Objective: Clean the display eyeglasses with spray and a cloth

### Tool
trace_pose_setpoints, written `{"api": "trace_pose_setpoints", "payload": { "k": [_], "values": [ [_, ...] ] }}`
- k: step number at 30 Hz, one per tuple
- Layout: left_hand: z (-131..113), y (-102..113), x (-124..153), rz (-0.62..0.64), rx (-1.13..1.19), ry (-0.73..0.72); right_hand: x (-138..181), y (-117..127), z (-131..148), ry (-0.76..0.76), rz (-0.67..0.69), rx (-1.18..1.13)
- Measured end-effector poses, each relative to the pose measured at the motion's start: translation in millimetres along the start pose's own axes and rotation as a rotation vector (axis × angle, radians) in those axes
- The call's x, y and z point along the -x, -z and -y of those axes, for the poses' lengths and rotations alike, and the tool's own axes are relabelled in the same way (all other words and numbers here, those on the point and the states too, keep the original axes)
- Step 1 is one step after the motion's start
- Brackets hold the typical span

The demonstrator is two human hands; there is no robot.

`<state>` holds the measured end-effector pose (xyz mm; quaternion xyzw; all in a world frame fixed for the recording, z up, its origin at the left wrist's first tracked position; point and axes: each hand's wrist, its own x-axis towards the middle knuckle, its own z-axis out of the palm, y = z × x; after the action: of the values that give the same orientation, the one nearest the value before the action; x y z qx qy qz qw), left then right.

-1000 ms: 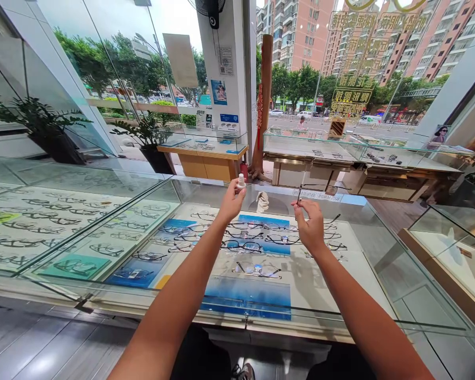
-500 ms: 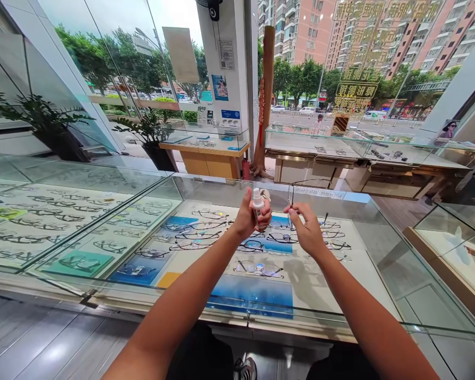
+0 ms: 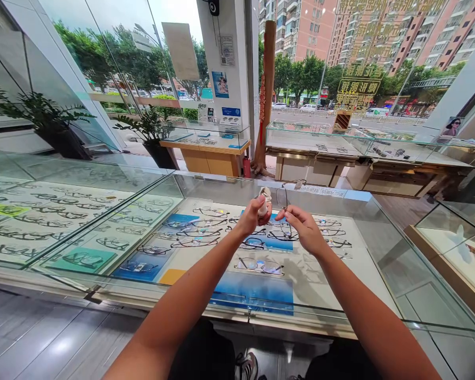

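Observation:
My left hand (image 3: pixel 250 216) is closed round a small white spray bottle (image 3: pixel 263 210), now mostly covered by my fingers. A crumpled pale cloth (image 3: pixel 266 193) pokes out at the top of the same grip. Just to the right, my right hand (image 3: pixel 305 228) pinches a pair of thin-framed eyeglasses (image 3: pixel 286 200) by its edge, one lens turned toward the bottle. Both hands are above a glass display case (image 3: pixel 364 258). Under the glass lie several eyeglasses, among them a clear-lensed pair (image 3: pixel 260 266) near the front.
A second glass case (image 3: pixel 63 211) with rows of frames adjoins on the left. Another case (image 3: pixel 455 237) stands at the right. Beyond are a wooden display counter (image 3: pixel 209 161), potted plants (image 3: pixel 152 142), a wooden post (image 3: pixel 267 89) and large windows.
My left hand has turned, so the bottle's nozzle no longer points up in plain view. The eyeglasses in my right hand have tilted and moved slightly left, closer to the bottle.

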<state>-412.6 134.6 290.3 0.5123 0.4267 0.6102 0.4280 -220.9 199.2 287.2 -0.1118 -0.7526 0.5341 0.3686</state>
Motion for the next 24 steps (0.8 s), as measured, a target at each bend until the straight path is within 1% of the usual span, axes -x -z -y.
{"api": "trace_pose_setpoints", "payload": {
  "k": [4, 6, 9, 13, 18, 24],
  "values": [
    [1.0, -3.6, 0.0, 0.007, -0.007, 0.041, -1.3, -1.6, 0.8, -0.026, 0.007, -0.056],
    [0.7, -4.8, -0.4, 0.018, 0.03, 0.087, -2.9, -0.4, -1.2, -0.024, -0.025, -0.072],
    [-0.2, -5.9, -0.9, -0.008, 0.084, 0.134, -5.1, 2.7, -4.1, -0.017, -0.077, -0.088],
    [-2.1, -5.3, -0.8, -0.036, 0.118, 0.11, -5.6, 4.7, -3.7, -0.021, -0.111, -0.082],
    [-3.4, -4.0, -0.8, -0.035, 0.137, 0.08, -4.7, 4.5, -2.0, -0.026, -0.119, -0.064],
    [-3.6, -4.2, -1.0, -0.01, 0.139, 0.08, -5.1, 4.8, -2.2, -0.024, -0.12, -0.051]
  ]
}}
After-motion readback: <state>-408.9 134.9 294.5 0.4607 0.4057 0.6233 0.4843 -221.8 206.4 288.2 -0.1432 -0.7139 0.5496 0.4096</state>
